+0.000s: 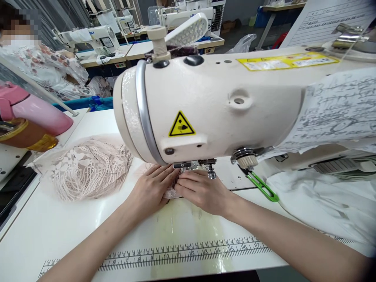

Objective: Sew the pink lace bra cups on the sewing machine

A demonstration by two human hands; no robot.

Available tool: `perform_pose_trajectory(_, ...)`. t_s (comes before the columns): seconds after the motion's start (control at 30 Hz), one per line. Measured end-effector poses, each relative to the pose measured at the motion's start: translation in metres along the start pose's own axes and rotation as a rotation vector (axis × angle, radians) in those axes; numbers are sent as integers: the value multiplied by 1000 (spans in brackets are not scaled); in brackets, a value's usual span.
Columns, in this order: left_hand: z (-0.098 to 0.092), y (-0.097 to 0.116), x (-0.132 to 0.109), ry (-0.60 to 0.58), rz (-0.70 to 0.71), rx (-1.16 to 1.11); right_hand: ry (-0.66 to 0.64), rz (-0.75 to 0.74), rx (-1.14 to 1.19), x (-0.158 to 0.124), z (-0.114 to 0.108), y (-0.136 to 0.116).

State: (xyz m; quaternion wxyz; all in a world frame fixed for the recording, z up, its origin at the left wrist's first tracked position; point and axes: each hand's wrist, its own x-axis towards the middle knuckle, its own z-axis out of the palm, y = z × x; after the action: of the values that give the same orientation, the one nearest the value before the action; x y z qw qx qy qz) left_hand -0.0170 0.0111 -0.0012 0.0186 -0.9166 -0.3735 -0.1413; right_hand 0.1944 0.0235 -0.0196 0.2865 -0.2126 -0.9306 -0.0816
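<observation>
One cream rounded sewing machine; below it, one bare left hand, one bare right hand, one green thread clipper; left of it, one pink bottle, one pale-pink lace bundle.

The hands and sewing machine partly hide the pale fabric (the left edge crops a pink bottle).

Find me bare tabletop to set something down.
Bare: tabletop between lace bundle, left forearm and printed ruler; another between left forearm and right forearm, beyond the ruler. Crowded: beneath sewing machine head, where left hand and right hand touch lace; at right, green thread snips and white cloth; far left, pink bottle.
</observation>
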Motion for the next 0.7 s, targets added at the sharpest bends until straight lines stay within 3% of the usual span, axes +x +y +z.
perform_pose_trajectory(0.4,-1,3,2,-34,-11,64,36,58,-86,4,-8,4)
perform_pose_trajectory(0.7,1,6,3,-9,-6,147,-10,126,-82,-1,-8,3)
